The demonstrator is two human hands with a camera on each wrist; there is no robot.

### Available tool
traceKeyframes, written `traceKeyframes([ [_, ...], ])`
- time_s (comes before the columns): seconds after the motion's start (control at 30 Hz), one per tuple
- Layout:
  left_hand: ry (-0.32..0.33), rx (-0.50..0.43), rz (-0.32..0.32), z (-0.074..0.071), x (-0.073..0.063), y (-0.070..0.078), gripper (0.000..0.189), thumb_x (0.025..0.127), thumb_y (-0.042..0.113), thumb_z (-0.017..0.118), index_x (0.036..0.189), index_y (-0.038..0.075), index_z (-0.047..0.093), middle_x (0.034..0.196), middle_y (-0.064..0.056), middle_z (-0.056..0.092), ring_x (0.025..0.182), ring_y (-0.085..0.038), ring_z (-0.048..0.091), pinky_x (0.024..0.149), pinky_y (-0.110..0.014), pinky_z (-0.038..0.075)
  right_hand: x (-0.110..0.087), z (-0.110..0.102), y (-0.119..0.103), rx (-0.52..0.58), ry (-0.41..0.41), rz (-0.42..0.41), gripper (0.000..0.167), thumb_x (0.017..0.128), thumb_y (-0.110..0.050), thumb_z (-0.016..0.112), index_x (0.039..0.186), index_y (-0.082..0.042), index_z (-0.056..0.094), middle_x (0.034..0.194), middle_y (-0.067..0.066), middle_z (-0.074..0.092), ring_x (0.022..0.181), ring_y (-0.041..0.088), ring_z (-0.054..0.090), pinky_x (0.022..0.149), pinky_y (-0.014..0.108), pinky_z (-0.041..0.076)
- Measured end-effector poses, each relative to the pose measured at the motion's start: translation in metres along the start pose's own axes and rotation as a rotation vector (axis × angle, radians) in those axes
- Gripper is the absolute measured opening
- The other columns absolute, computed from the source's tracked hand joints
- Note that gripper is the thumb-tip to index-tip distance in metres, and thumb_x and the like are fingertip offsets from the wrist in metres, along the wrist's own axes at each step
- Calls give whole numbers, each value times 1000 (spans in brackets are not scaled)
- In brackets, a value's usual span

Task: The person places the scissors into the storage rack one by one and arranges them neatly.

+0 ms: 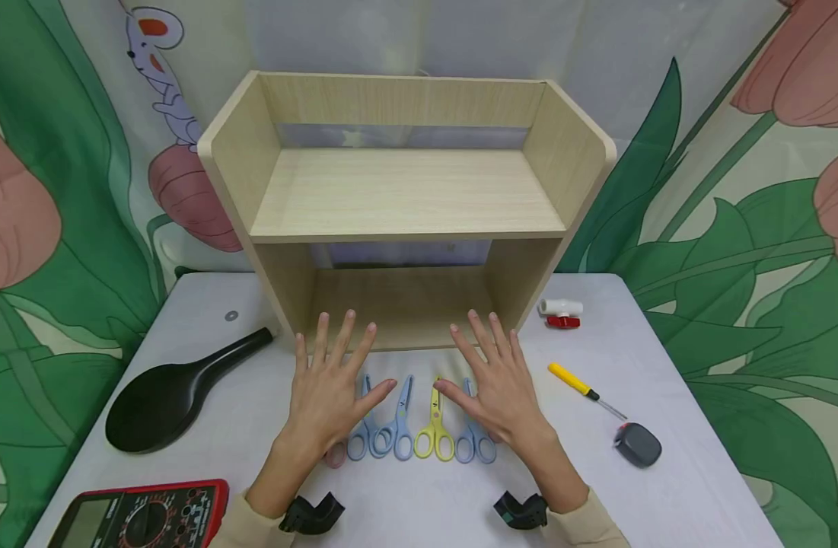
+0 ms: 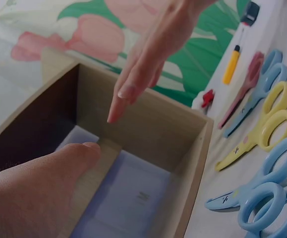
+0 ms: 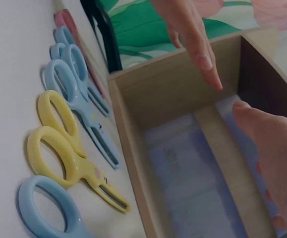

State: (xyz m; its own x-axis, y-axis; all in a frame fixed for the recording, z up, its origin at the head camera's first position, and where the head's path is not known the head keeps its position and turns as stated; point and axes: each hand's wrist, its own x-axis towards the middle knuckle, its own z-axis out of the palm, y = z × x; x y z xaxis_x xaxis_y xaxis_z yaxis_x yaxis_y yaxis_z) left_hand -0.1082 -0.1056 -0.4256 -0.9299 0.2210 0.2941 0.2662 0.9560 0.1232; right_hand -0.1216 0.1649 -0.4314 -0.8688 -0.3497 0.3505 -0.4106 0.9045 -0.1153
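My left hand (image 1: 332,392) is spread, palm down, over the left end of a row of scissors. Fingers apart, my right hand (image 1: 504,392) hovers over the row's right end. Neither hand holds anything. Between them lie yellow scissors (image 1: 435,415) and blue scissors (image 1: 402,415), handles towards me. More blue scissors (image 1: 469,426) are partly covered by the right hand. Pink scissors (image 2: 249,79) show at the right end in the left wrist view, and other pink scissors (image 3: 66,21) at the left end in the right wrist view. Behind the hands stands a two-level wooden shelf (image 1: 405,194).
A black ladle-like spoon (image 1: 158,407) and a red-edged multimeter (image 1: 202,498) lie on the left. To the right are a white valve with a red handle (image 1: 562,308), a yellow-handled screwdriver (image 1: 569,378) and a dark tape measure (image 1: 638,444). All rest on a white table (image 1: 419,510).
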Motion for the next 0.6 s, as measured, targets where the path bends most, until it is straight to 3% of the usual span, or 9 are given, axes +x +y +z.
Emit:
traceKeyframes([
  [0.4, 2, 14, 3, -8, 3, -2, 89, 86, 74, 55, 158, 28, 30, 169, -10, 15, 155, -41, 10, 121, -71, 13, 2, -3, -3, 21, -12, -20, 87, 85, -67, 59, 157, -26, 33, 169, 6, 20, 155, 36, 17, 122, 64, 22],
  [0.6, 73, -46, 2, -13, 6, -7, 87, 85, 69, 62, 156, 26, 36, 167, -15, 22, 153, -46, 18, 116, -72, 24, 1, -8, 1, 81, -35, 6, 88, 84, -65, 63, 157, -23, 35, 167, 8, 23, 154, 36, 20, 122, 62, 24],
])
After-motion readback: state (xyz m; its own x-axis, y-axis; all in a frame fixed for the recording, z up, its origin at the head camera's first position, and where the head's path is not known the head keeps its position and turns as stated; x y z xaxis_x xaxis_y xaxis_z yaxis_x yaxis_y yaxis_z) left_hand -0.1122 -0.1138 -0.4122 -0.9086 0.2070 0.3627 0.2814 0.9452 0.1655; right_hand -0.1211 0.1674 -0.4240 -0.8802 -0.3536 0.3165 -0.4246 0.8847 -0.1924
